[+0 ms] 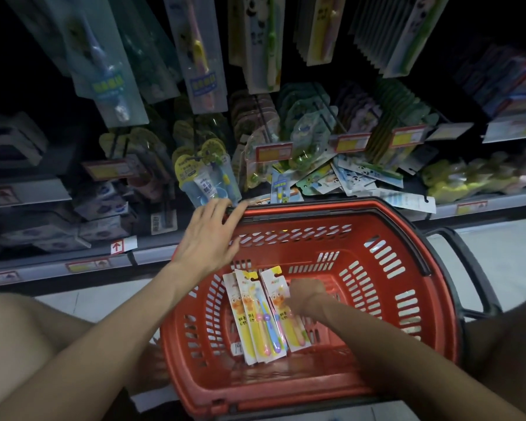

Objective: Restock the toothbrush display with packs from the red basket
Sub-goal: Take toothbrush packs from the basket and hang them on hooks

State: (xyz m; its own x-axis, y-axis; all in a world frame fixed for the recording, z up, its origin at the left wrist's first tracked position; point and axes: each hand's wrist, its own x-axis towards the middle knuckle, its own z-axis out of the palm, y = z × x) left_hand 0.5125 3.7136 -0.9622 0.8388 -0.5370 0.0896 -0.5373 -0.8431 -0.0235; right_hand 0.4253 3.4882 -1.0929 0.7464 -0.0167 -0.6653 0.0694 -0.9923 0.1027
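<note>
A red plastic basket [362, 299] sits on the floor in front of the shelves. Three yellow-and-white toothbrush packs [255, 317] lie side by side on its bottom. My left hand [208, 238] hovers flat over the basket's far left rim, fingers spread, holding nothing. My right hand [304, 294] reaches down inside the basket, and its fingers touch the rightmost pack [281, 311]; whether they grip it is hidden. The toothbrush display [255, 123] hangs on pegs above and behind the basket.
Loose packs [346, 177] are piled on the shelf just behind the basket. Red price tags [274, 151] jut from the peg ends. Boxed goods [101, 208] fill the lower left shelves. The basket's black handle [468, 262] sticks out right.
</note>
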